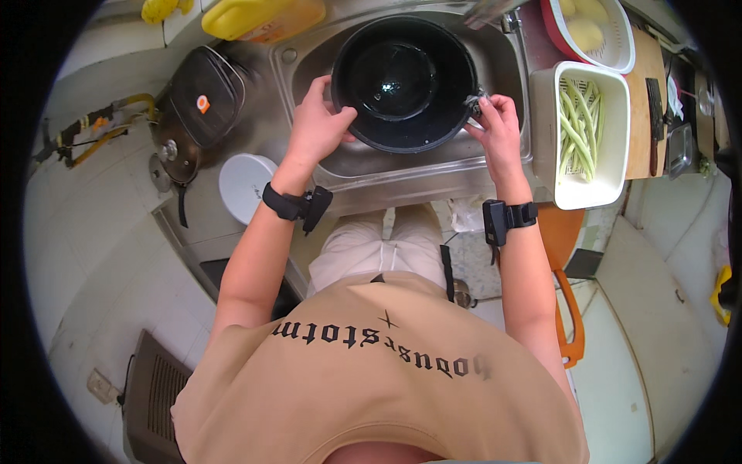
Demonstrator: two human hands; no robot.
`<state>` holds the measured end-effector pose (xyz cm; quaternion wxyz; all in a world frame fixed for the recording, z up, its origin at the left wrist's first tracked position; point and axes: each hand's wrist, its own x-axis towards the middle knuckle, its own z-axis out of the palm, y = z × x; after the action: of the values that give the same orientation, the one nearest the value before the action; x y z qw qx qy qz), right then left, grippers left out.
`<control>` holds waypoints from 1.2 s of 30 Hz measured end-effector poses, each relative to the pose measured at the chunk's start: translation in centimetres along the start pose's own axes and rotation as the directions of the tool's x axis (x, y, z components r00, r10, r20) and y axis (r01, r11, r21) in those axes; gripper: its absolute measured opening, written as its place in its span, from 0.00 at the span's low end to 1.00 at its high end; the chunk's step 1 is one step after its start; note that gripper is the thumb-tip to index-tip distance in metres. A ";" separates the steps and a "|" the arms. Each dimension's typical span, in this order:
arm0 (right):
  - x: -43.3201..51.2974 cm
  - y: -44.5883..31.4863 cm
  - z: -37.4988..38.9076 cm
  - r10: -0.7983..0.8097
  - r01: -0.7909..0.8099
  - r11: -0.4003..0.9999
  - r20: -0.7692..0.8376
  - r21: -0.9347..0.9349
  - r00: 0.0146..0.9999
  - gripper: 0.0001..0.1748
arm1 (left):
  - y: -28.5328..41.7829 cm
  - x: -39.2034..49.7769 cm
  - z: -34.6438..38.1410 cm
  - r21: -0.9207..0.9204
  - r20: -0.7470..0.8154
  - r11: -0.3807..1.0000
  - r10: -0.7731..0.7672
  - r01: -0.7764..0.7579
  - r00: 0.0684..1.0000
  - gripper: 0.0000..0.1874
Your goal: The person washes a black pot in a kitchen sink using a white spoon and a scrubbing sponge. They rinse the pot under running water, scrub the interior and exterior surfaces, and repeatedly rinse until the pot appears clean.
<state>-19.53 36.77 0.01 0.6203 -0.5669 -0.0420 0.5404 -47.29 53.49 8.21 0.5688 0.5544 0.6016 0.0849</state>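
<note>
A round dark pot or basin (406,130) with a wet, shiny inside is tilted over the stainless steel sink (371,165). On its left rim is my left hand (324,122), thumb over the edge and fingers outside. My right hand (493,119) pinches a crumpled metal scouring pad (476,104) against the right rim; the fingers partly hide it. The faucet (511,22) stands at the sink's back right corner. Each wrist wears a black strapped device.
At the right, a white basket-lined bin (621,139) holds green beans, beside a colander (626,43) of peeled potatoes. A knife (655,127) lies on the wooden cutting board (637,159). To the left are a lidded pan (203,98) and a white round container (246,185).
</note>
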 end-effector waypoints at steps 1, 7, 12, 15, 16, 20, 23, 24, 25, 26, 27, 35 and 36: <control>0.5 0.0 0.5 -0.094 0.074 0.966 -0.069 -0.249 0.993 0.16 | -0.3 -0.2 0.1 -0.026 0.002 1.000 0.004 -0.004 1.000 0.35; 3.0 -2.0 1.7 -0.497 0.279 0.526 -0.024 -0.803 0.868 0.20 | -1.3 0.3 1.1 -0.135 -0.023 0.987 0.090 -0.093 0.996 0.37; 3.8 -4.9 2.4 -0.402 0.233 0.732 -0.129 -0.641 0.906 0.20 | -4.9 3.5 2.1 -0.176 0.064 0.953 0.260 -0.246 0.963 0.50; 4.1 -5.3 3.2 -0.363 0.235 0.810 -0.145 -0.537 0.921 0.22 | -7.3 6.6 4.1 -0.482 0.066 0.795 0.452 -0.368 0.889 0.66; 4.1 -5.2 3.5 -0.338 0.220 0.824 -0.142 -0.522 0.930 0.22 | -8.0 7.4 4.9 -0.603 0.054 0.704 0.505 -0.375 0.861 0.70; 4.8 -6.0 3.9 -0.288 0.203 0.812 -0.073 -0.548 0.955 0.18 | -8.9 9.3 6.4 -0.746 0.016 0.573 0.526 -0.340 0.850 0.78; 6.0 -8.0 3.2 -0.133 0.083 0.916 -0.101 -0.391 0.986 0.20 | -8.4 9.1 6.3 -0.742 -0.013 0.577 0.496 -0.341 0.868 0.77; 6.7 -8.8 2.8 -0.192 0.130 0.895 -0.103 -0.427 0.976 0.25 | -8.1 9.0 6.2 -0.729 -0.038 0.577 0.503 -0.368 0.863 0.77; 7.8 -9.5 2.5 -0.216 0.139 0.885 -0.127 -0.444 0.968 0.28 | -7.8 8.9 6.1 -0.713 -0.063 0.579 0.508 -0.395 0.859 0.77; 8.9 -10.3 2.0 -0.225 0.151 0.853 -0.091 -0.499 0.970 0.31 | -7.6 8.4 5.9 -0.713 -0.040 0.610 0.458 -0.346 0.888 0.77; 10.0 -11.0 1.4 -0.239 0.187 0.815 -0.023 -0.549 0.971 0.33 | -7.4 8.1 5.9 -0.697 -0.066 0.605 0.479 -0.384 0.875 0.78; 14.7 -8.4 0.0 -0.451 0.220 0.262 0.082 -0.940 0.889 0.23 | -6.5 7.3 5.6 -0.618 -0.142 0.613 0.529 -0.492 0.837 0.78; 14.3 -8.0 0.4 -0.482 0.235 0.121 0.150 -0.964 0.863 0.24 | -6.3 7.3 5.5 -0.599 -0.148 0.622 0.533 -0.505 0.833 0.79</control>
<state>-8.96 49.13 -1.89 0.2451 -0.8474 -0.4398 0.1686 -44.72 53.79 -2.58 0.6812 0.4894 0.3417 0.4240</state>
